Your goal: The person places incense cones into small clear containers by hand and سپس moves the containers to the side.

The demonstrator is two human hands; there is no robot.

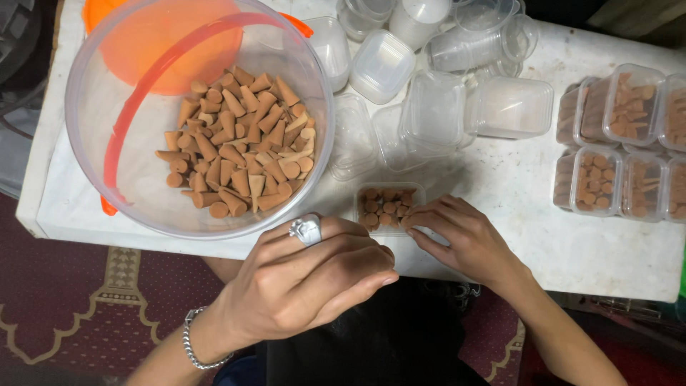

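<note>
1. Right hand (468, 236) rests on the white table (529, 193) with its fingertips against the right edge of a small clear box (389, 209); it steadies the box rather than gripping it, and whether a cone is pinched between the fingers I cannot tell.
2. Left hand (304, 282), wearing a silver ring (306, 229) and a chain bracelet (196, 343), hovers at the table's near edge with fingers curled loosely inward; its palm is hidden, so whether it cups anything cannot be told.
3. That small box sits at the near edge between the two hands, partly filled with brown cones standing upright and packed side by side, which lets more fit in a layer.
4. Just to the left, a large clear bucket (86, 107) with an orange handle holds a loose heap of cones (239, 139), close enough for the left hand to reach.
5. Empty clear boxes and lids (436, 107) lie in a jumble behind the small box, near at hand.
6. Filled boxes (618, 146) stand grouped at the right end of the table, well apart from the empties, keeping them separate.
</note>
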